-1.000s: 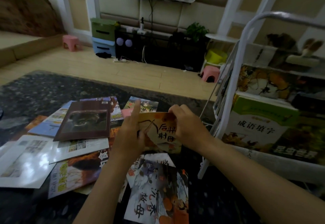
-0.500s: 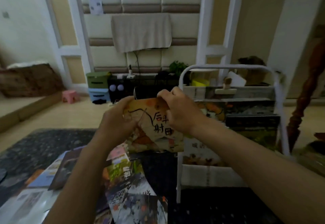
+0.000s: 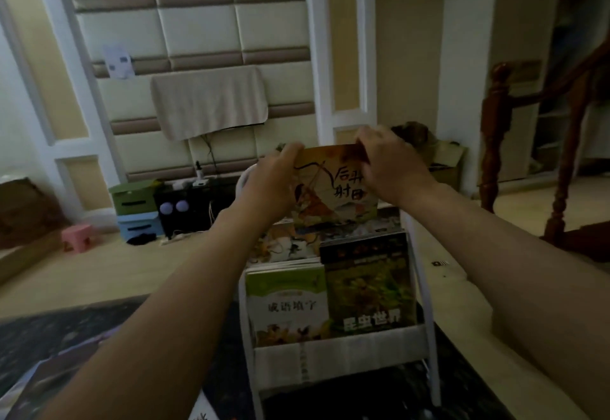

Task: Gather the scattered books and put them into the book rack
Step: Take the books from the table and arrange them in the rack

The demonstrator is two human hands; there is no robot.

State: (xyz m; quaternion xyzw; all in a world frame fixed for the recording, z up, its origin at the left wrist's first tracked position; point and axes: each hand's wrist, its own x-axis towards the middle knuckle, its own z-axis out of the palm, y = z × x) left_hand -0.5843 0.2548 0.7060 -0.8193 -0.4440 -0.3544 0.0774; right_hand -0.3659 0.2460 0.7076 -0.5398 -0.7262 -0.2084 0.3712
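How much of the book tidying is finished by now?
Done: several books already stand in the book rack, among them a green book and a dark insect book. In hand: the left hand and right hand hold an orange picture book at the rack's top. Left: loose books lie on the dark rug at lower left.

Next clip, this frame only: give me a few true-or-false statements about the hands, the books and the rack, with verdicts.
1. The left hand and right hand both grip the orange book near its upper edge. True.
2. The orange book sits in the front tier of the book rack. False: it is held up near the rack's top, behind that tier.
3. A green-and-white book and a dark book stand side by side in the front tier. True.
4. The pink stool stands right of the rack. False: it is on the floor to the left.
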